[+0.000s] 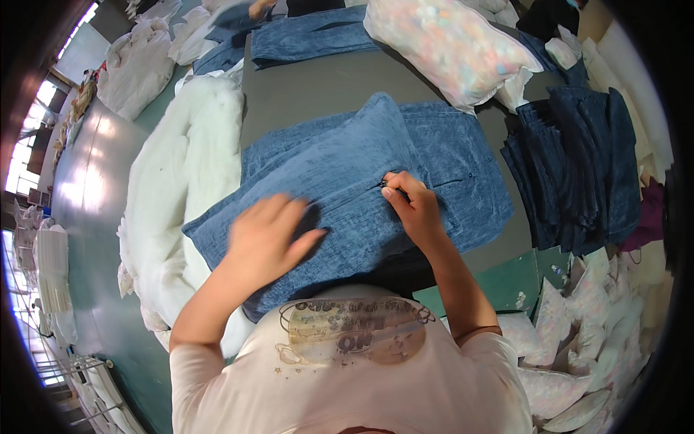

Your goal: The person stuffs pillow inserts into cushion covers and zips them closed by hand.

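Note:
A stuffed blue fabric cushion [336,163] lies slanted in front of me, on top of other blue fabric covers [461,141]. My right hand [409,198] pinches a small dark zipper pull [383,184] between thumb and fingertips at the right part of the cushion's zipper seam. My left hand [271,233], blurred, is over the cushion's left part with its fingers apart and holds nothing. Whether it touches the fabric I cannot tell. On the cover beneath, to the right, a short dark zipper line shows.
White batting [184,179] is heaped at the left. A clear-looking bag of multicoloured foam filling [450,49] lies at the table's [309,81] back right. Folded dark blue covers [574,168] are stacked at the right. White filled cushions [591,336] are piled lower right. Another person's hand [262,9] is at the far side.

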